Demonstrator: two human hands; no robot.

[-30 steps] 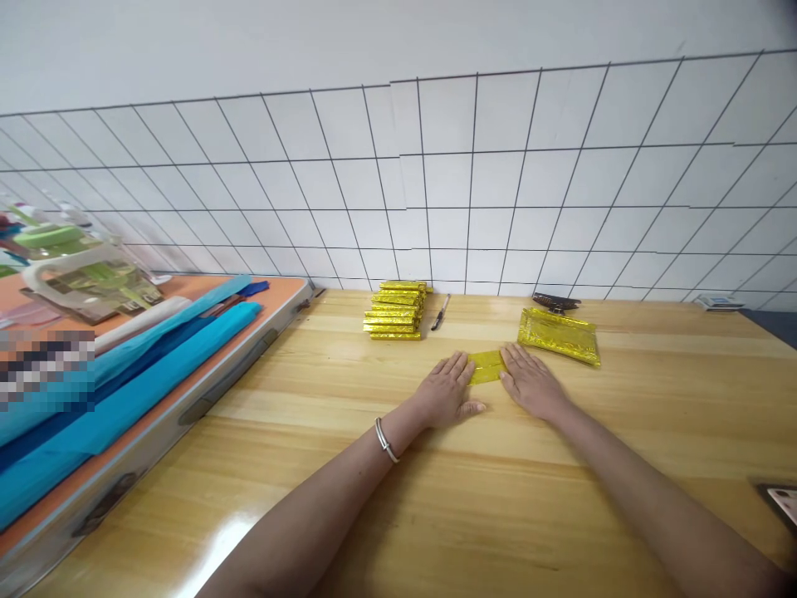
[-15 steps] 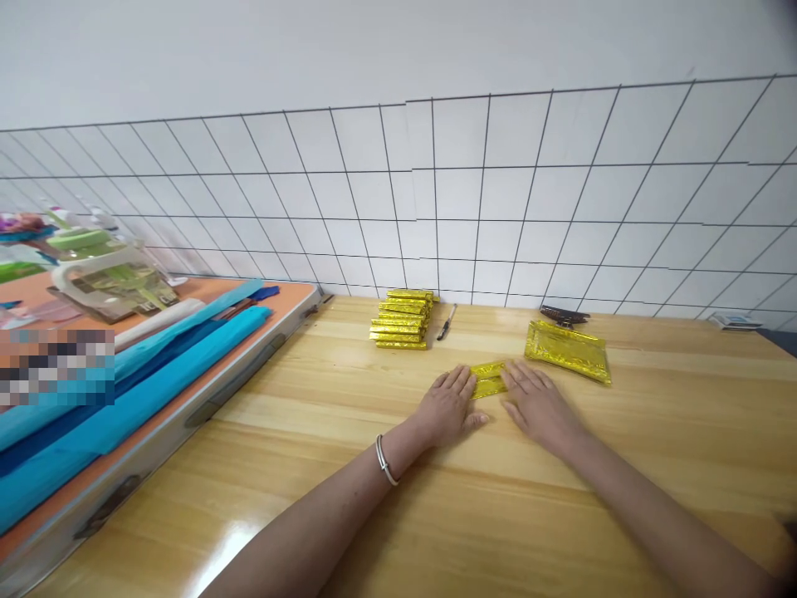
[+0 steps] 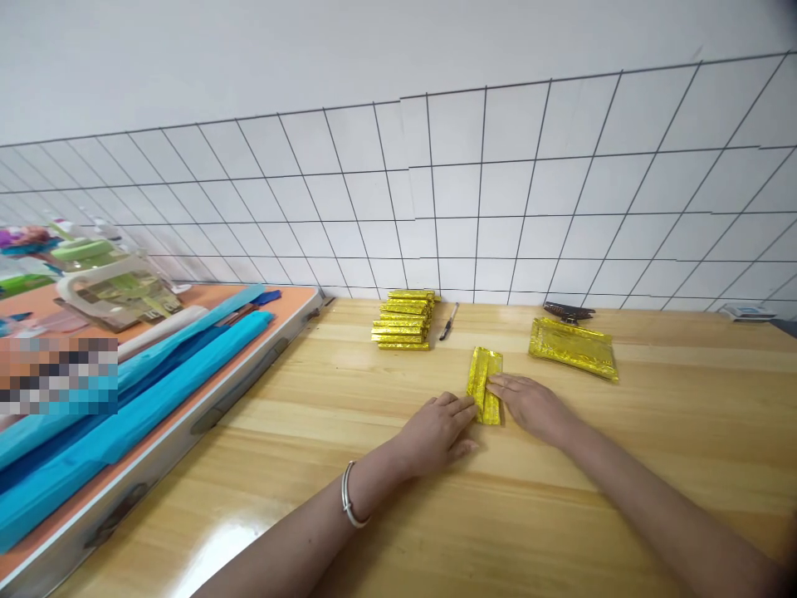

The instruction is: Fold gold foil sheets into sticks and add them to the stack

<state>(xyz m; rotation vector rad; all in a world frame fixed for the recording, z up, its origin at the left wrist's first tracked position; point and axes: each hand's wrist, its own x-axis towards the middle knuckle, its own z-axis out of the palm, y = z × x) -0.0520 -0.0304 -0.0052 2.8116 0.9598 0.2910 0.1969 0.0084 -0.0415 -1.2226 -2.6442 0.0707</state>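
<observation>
A creased gold foil piece (image 3: 479,378) lies lengthwise, pointing away from me, on the wooden table (image 3: 299,399). My left hand (image 3: 439,432) rests at its near left edge, fingertips on the foil and thumb apart. From the right, my right hand (image 3: 532,407) touches the foil's right edge with its fingers extended. Behind and to the left sits a pile of narrow gold strips (image 3: 403,320), with a pen (image 3: 448,322) beside it. Wider flat gold foil packets (image 3: 574,347) lie to the right, in front of a dark object (image 3: 568,311).
At the left, an orange-topped box (image 3: 299,303) bears blue rolls (image 3: 205,365) and a green-lidded container (image 3: 118,282). A small flat item (image 3: 749,312) lies at the back right. A white wall with black grid lines stands behind the table.
The gold foil piece has turned from lying sideways to pointing away from me. My left hand has moved slightly nearer and left; my right hand now touches the foil's right edge.
</observation>
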